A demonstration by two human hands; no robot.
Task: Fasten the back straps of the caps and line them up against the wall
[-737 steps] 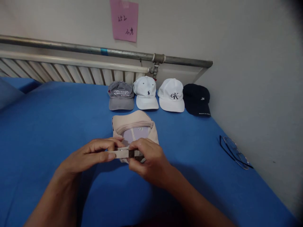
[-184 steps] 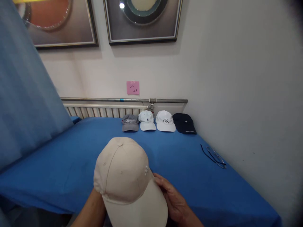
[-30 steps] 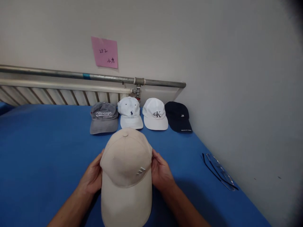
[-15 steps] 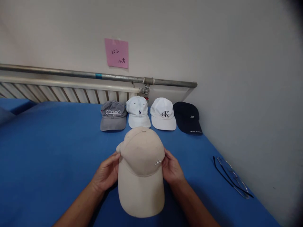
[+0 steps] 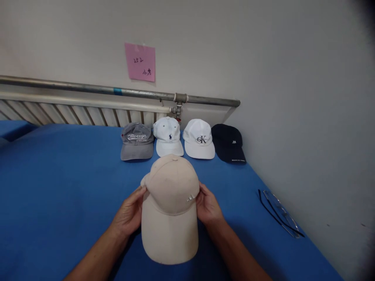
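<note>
A beige baseball cap (image 5: 172,195) faces me with its brim pointing down toward me, held between both hands. My left hand (image 5: 129,214) grips the cap's left edge, its thumb on the outside and the other fingers partly hidden. On the opposite edge, my right hand (image 5: 209,207) is closed, with some of its fingers out of sight behind the cap. Behind it stands a row of caps: a grey cap (image 5: 137,146), a pale blue cap (image 5: 168,134), a white cap (image 5: 199,136) and a black cap (image 5: 227,140).
The caps rest on a blue-covered surface (image 5: 58,195). A pair of glasses (image 5: 279,214) lies near its right edge, by the wall. At the back run a metal pipe (image 5: 88,88) and a radiator (image 5: 64,113), with a pink note (image 5: 140,62) above.
The whole view has shifted slightly, so everything appears a little further left and higher. Both hands keep their hold on the beige cap.
</note>
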